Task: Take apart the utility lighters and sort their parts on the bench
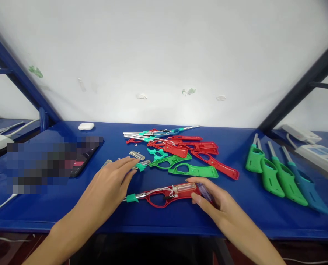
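Steadying the red lighter (164, 193), lying open on the table (42, 217), my right hand (208, 200) pinches its rear end. My left hand (111, 184), fingers spread, touches a small nozzle piece (142, 166). Fitting stage, I judge; next calls for a fine pinch.

Bright even light fr. above, faint shadow under left hand (110, 183), wide-angle bend at edges, pixelated patch (42, 165).

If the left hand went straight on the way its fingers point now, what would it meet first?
Most likely the small green-tipped metal piece, which lies just ahead of the fingers of the left hand, perhaps touching them. Behind it lies a green handle shell.
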Tool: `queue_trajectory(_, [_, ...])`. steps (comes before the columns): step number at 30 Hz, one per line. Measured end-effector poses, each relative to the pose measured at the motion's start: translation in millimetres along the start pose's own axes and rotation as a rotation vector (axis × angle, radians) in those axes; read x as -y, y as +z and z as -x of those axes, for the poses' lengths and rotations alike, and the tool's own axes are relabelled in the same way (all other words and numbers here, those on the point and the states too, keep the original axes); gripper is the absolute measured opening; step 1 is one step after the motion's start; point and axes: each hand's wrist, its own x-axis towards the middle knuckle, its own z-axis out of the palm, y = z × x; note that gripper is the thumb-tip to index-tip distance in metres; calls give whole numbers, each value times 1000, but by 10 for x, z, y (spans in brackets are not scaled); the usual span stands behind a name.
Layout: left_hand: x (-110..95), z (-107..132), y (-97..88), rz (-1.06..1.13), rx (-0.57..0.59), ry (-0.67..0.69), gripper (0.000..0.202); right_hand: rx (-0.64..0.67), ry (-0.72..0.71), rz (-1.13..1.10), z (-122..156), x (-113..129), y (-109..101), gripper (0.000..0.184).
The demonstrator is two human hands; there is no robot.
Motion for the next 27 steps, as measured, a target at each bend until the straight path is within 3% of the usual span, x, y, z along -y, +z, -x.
queue_trajectory(8, [-207, 364, -60, 111, 188, 13, 36, -34, -6, 31, 5, -20, 27, 54])
queue_trajectory(20, [-506, 168, 93, 302, 216, 124, 27, -48, -93, 51, -5, 11, 44, 39])
queue_trajectory(24, [-579, 160, 124, 318, 108, 134, 19, -63, -87, 44, -6, -9, 52, 38])
queue_trajectory(27, [-587, 173, 157, 310, 92, 120, 16, -59, -66, 39, -6, -18, 52, 39])
